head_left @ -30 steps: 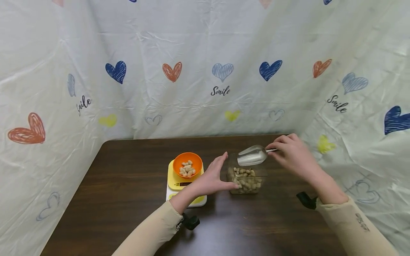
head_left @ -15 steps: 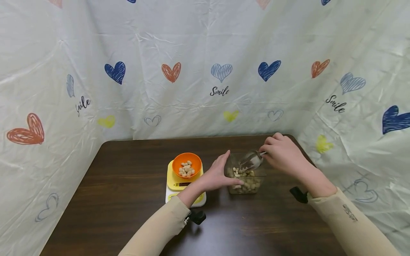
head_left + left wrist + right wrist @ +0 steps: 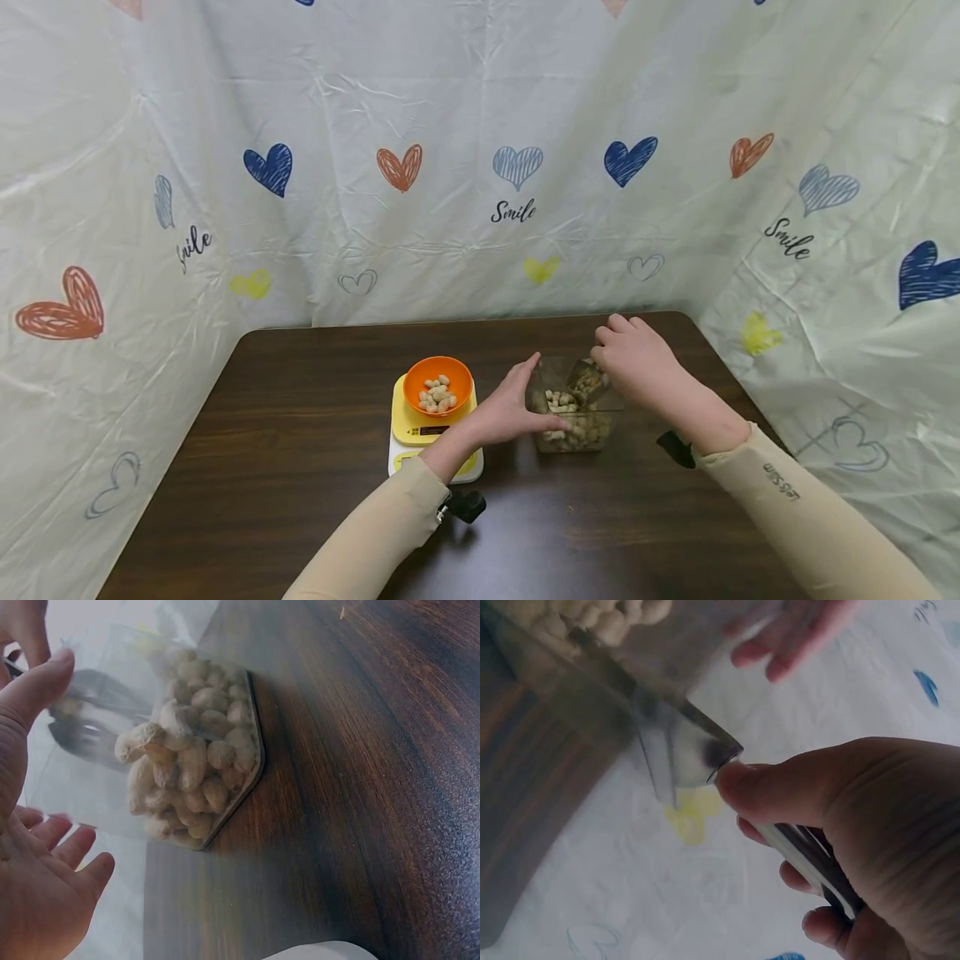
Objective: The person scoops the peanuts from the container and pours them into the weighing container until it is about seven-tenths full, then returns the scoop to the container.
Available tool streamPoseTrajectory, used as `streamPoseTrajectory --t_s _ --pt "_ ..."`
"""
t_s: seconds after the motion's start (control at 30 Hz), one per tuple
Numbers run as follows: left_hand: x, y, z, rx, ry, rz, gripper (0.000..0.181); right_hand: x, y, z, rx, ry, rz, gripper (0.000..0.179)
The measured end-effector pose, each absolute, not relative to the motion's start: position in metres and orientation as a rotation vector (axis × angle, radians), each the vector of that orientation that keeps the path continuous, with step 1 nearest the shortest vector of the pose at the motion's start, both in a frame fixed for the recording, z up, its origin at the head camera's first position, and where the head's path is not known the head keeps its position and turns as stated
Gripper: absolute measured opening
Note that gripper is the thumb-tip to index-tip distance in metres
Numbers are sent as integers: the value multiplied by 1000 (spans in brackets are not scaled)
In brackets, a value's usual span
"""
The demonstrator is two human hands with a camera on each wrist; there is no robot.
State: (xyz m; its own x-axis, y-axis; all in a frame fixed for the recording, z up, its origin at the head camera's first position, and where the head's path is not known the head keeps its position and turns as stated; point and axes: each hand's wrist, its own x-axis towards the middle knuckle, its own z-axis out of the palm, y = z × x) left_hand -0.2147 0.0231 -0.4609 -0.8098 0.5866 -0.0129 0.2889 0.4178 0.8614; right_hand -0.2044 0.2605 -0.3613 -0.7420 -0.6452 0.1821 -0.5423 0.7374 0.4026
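Note:
My right hand (image 3: 633, 354) grips the handle of a metal scoop (image 3: 694, 746), thumb on top and fingers curled beneath in the right wrist view. The scoop's bowl is down inside a clear plastic container (image 3: 570, 446), among unshelled peanuts (image 3: 191, 761). At the container's left side is my left hand (image 3: 513, 408), thumb and fingers spread wide; its thumb lies over the front wall and its fingertips are near the left side. To the left, an orange bowl (image 3: 415, 385) with several peanuts sits on a yellow and white kitchen scale (image 3: 408, 423).
Everything stands on a dark wooden table (image 3: 300, 433). A white cloth (image 3: 450, 275) printed with hearts hangs behind it and at both sides. The scale's white edge (image 3: 322, 951) shows at the bottom of the left wrist view.
My right hand has moved left and lowered the scoop from over the container's rim into the peanuts. My left hand has shifted slightly right, its thumb further over the front wall.

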Motion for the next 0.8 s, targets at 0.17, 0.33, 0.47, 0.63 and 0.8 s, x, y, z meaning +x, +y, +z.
streamPoseTrajectory --t_s 0.17,0.33,0.47,0.63,0.8 --pt "-216 24 -460 770 2392 1325 116 -208 258 -367 943 -2630 -468 12" --pt "-216 23 -460 758 2418 1313 114 -215 266 -367 994 -2674 -298 9" --pt "-216 23 -459 761 2413 1306 115 -219 273 -371 1014 -2739 -159 8" --pt "-217 23 -459 755 2425 1301 114 -221 278 -372 1020 -2782 -59 8" --pt "-218 24 -460 756 2411 1286 114 -217 278 -372 1012 -2853 82 11"
